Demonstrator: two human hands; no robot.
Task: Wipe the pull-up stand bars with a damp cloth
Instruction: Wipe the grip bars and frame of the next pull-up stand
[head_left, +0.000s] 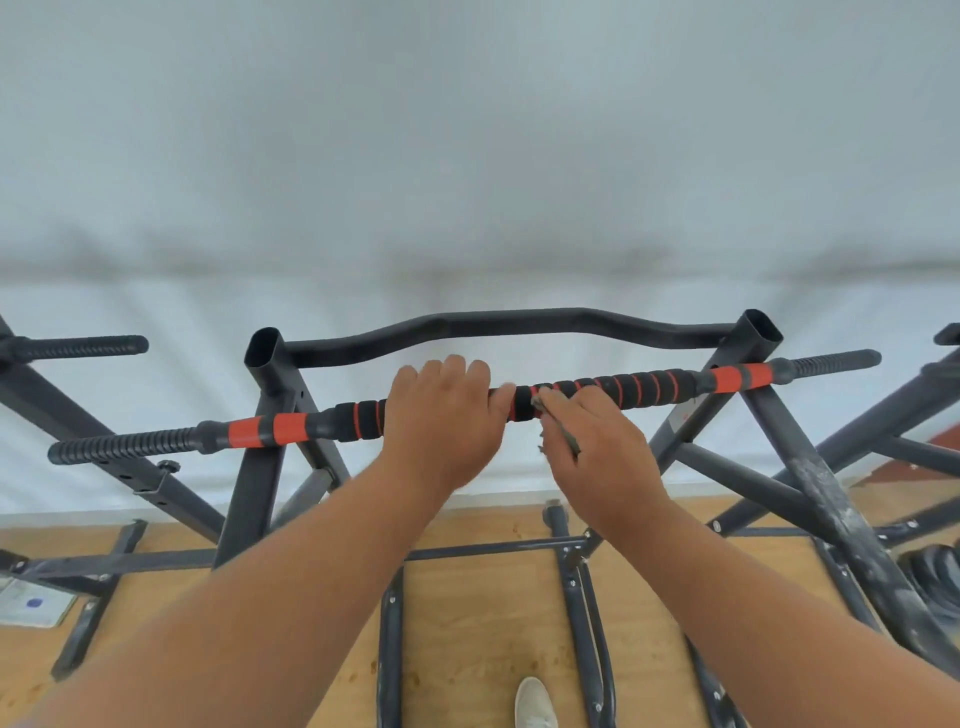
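While the right hand (597, 447) is pinching a small grey cloth (558, 423) against the bar (623, 387) just right of the frame's centre, the left hand (441, 421) is curling over the same bar beside it, fingers wrapped over the top and clenched on the foam grip, seemingly to steady it. Only a crumpled edge of the cloth is showing between thumb and fingers, touching the black-and-red ribbed foam. The bar is running across the middle of the frame, tilting up toward the right, with orange bands near both posts and ribbed black ends beyond them. A curved rear bar (493, 325) is sitting behind it, apart from both hands. Judging by this, the wiping of the main grip bar is under way at its middle. The next move is likely calling for sliding the cloth along the foam toward the right post (753, 358), pressing into the grooves, then shifting the steadying hand so the covered section can be reached; the rear bar and the legs (249, 499) are looking untouched as yet.
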